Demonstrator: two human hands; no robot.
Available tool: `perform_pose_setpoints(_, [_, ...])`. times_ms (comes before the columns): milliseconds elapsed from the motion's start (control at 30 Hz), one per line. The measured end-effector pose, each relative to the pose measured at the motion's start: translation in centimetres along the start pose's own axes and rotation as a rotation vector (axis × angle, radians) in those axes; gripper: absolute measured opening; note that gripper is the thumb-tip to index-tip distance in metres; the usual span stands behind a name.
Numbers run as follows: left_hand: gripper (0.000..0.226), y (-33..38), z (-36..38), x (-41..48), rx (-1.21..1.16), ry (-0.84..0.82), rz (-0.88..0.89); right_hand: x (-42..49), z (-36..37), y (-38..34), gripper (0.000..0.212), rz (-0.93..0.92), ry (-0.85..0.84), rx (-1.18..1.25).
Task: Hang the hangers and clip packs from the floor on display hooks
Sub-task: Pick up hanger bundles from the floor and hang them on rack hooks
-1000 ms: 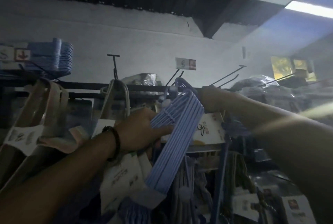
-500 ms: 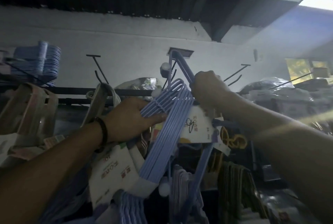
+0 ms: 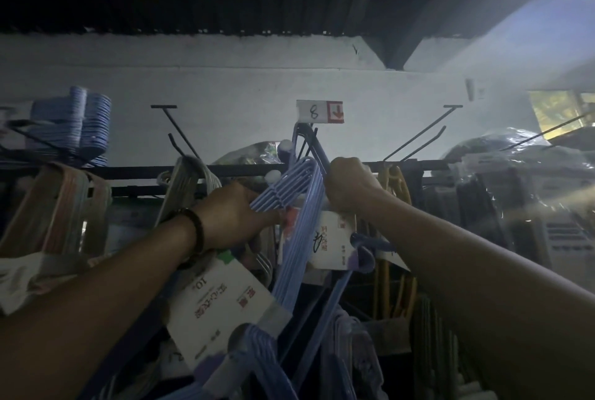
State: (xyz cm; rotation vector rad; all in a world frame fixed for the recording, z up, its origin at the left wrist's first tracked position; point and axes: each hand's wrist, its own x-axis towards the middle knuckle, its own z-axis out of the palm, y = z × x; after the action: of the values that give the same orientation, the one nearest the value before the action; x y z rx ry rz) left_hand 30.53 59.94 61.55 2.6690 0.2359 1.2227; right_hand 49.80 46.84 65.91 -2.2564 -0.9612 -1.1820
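Observation:
A bundle of light blue hangers (image 3: 297, 232) with a white paper label (image 3: 222, 312) is lifted in front of the display rail. My left hand (image 3: 236, 216) grips the bundle near its top from the left. My right hand (image 3: 349, 185) is curled round the hangers' dark blue neck, whose hook tops (image 3: 302, 138) reach the centre display hook under a white tag marked 8 (image 3: 320, 112). Whether the hook tops sit on the display hook is hard to tell in the dim light.
A black rail (image 3: 128, 172) runs across with bare display hooks at the left (image 3: 175, 129) and right (image 3: 428, 132). More blue hangers (image 3: 72, 124) hang far left, beige hanger packs (image 3: 58, 206) below them, yellow hangers (image 3: 394, 187) and plastic-wrapped goods (image 3: 502, 154) at right.
Both hands have raised the blue hanger bundle higher, and its hook tops have come up to the centre display hook under the tag. The view has tilted upward.

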Motion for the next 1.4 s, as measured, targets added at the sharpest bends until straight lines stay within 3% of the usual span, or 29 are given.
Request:
perform_pose_setpoints(233, [0.051,0.1,0.5,-0.6,-0.127,0.060,0.039,-1.2,-0.6,1.0,0.024,-0.052,0.125,-0.050])
perform_pose_setpoints(333, [0.050,0.4,0.4,-0.8,-0.169,0.075,0.095,-1.6,-2.7,1.8,0.039,-0.027,0.156,0.024])
perform_pose_setpoints(667, [0.042,1.4,0.4,-0.7,-0.102,0.002,0.081,-2.0,-1.4,1.4,0.037,0.007,-0.050,0.000])
perform_pose_setpoints(800, [0.043,0.7,0.1,-0.2,-0.059,0.036,0.003,0.5,0.5,0.9,0.019,-0.002,-0.053,-0.071])
perform_pose_setpoints(1100, [0.033,-1.8,-0.2,-0.6,-0.203,0.063,-0.157,1.8,4.0,-0.5,0.048,0.051,-0.487,-0.157])
perform_pose_setpoints(1233, [0.034,-1.9,0.6,-0.3,-0.295,0.054,-0.171,2.2,3.3,0.5,0.028,0.095,-0.530,0.021])
perform_pose_setpoints(1400, [0.036,-0.4,2.1,1.0,-0.271,0.105,-0.114,1.6,-2.0,1.1,0.053,0.158,-0.305,0.461])
